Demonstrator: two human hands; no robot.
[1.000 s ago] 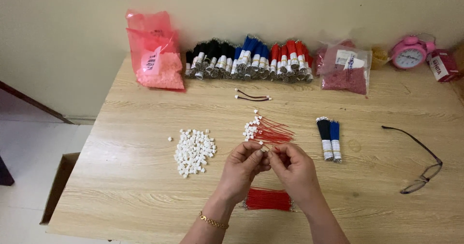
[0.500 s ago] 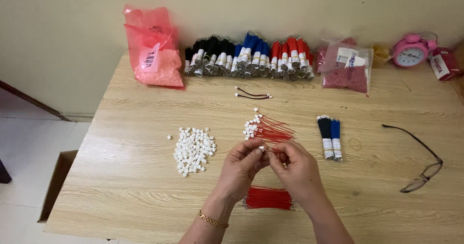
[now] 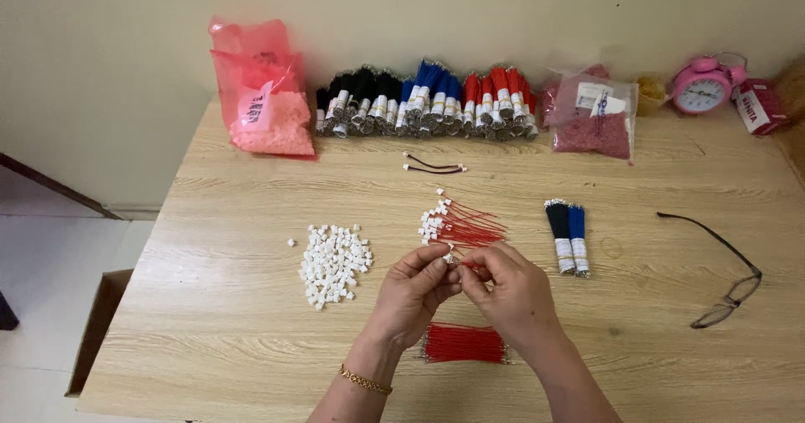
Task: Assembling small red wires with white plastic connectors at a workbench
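Both hands meet at the centre of the frame, a little below the middle. The left hand (image 3: 412, 293) has its fingers curled and its thumb and forefinger pinched on a small white connector (image 3: 448, 258). The right hand (image 3: 507, 287) is likewise closed to a pinch, its fingertips touching those of the left and holding a thin red wire (image 3: 466, 265) at the connector. The connector sits right between the two sets of fingertips, at the top of the hands.

Just above the hands lies a fan of finished wires (image 3: 463, 224), red with white ends. Directly below the hands, near the lower centre, is a bundle of bare red wires (image 3: 464, 344), partly covered by the right wrist. To the left of the hands is a loose pile of white connectors (image 3: 333, 254).

To the right of the hands lie a black and a blue bundle (image 3: 567, 235), side by side. Further up is a single black lead (image 3: 433, 168). Along the wall at the top stand rows of wire bundles (image 3: 428, 103), a pink bag (image 3: 260, 89) at upper left, a clear bag (image 3: 594, 114) and a pink clock (image 3: 702, 86) at upper right. Glasses (image 3: 728, 273) lie at the right edge of the table (image 3: 218, 306).
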